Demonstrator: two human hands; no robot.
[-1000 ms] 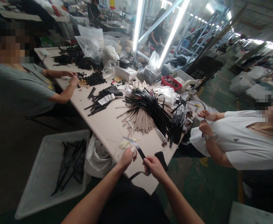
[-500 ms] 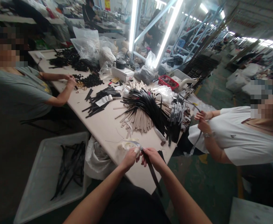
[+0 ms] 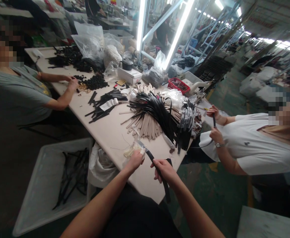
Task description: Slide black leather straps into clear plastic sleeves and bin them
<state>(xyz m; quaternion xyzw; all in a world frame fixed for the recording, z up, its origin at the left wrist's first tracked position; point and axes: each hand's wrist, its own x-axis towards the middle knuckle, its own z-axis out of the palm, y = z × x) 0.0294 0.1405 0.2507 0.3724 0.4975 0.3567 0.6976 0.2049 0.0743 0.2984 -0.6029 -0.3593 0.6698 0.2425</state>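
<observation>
Two hands at work, lower center of the frame. Your right hand (image 3: 164,170) has its fingers clenched on a dark strap (image 3: 150,156), which slants from just beside your left hand (image 3: 136,160) down past the table edge. Left fingers are curled around a pale wad (image 3: 129,151) — can't tell if they also touch the strap. Both sit over the near corner of the table (image 3: 105,132). Beyond them, center: a fanned pile of black and beige strips (image 3: 157,110), red basket (image 3: 169,84) behind. White bin (image 3: 27,198) at lower left has black strips (image 3: 72,175) inside. Person in white (image 3: 249,142), right side, holds another strap (image 3: 214,120) — person in gray (image 3: 18,96), upper left, has hands by small black pieces (image 3: 97,82).
</observation>
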